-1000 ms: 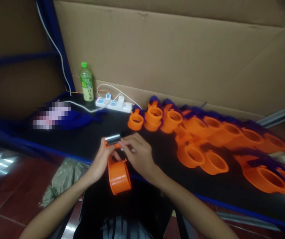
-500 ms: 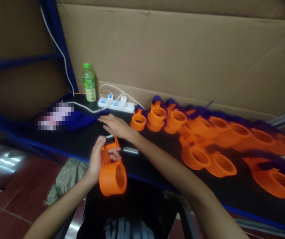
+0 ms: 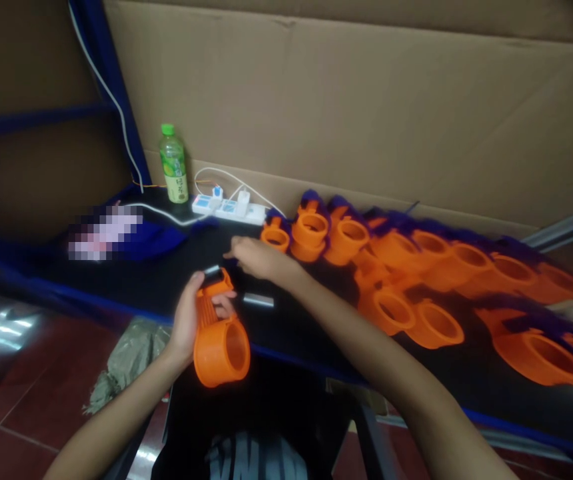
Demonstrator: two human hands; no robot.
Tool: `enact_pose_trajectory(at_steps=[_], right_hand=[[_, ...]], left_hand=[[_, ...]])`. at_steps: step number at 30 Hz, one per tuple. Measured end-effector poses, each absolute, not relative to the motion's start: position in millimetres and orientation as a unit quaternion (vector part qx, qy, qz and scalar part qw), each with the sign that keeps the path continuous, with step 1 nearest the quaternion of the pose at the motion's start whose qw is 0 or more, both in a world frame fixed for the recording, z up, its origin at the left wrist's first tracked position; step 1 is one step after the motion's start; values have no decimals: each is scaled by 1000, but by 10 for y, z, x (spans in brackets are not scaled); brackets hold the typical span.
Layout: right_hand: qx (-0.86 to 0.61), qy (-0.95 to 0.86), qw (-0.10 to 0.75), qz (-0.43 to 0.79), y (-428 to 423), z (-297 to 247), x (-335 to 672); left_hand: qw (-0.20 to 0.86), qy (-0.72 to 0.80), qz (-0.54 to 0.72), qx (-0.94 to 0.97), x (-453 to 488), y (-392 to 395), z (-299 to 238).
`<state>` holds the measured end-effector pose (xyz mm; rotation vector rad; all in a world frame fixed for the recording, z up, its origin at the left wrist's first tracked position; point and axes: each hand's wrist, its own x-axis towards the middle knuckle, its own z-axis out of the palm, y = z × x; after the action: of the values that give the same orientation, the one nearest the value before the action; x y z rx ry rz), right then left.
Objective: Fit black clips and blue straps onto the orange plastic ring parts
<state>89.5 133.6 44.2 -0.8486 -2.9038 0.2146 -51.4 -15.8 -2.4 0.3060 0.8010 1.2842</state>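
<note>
My left hand is wrapped round the ribbed neck of an orange plastic tape dispenser. Its wide open ring hangs below, facing right, and a short silver strip shows at its upper end by my thumb. My right hand hovers over the black table, up and right of the dispenser and apart from it. Its fingers are curled together, and anything between them is too small to make out. A loose silver metal strip lies on the table below my right hand.
Several more orange dispensers stand along the right side, many with dark blue parts. A white power strip and a green bottle are by the cardboard wall. Blue cloth lies left. A grey sack is on the floor.
My right hand has drawn to the right, and its outstretched fingers have curled in. My left hand still holds the dispenser. The whole view has shifted slightly.
</note>
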Motion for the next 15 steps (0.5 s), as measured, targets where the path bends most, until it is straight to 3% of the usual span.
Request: enact_pose_trajectory(at_steps=[7,12,15], right_hand=[[-309,-934,142,108,1326,546,872],[-350,-821,308,330,900,583,981],[-335,-784,342,395,618,561,1032]], left_hand=[[691,366,602,161,-494,-158,-7],[641,377,642,187,-440,-156,20],[629,386,644,202,-422,-142,16]])
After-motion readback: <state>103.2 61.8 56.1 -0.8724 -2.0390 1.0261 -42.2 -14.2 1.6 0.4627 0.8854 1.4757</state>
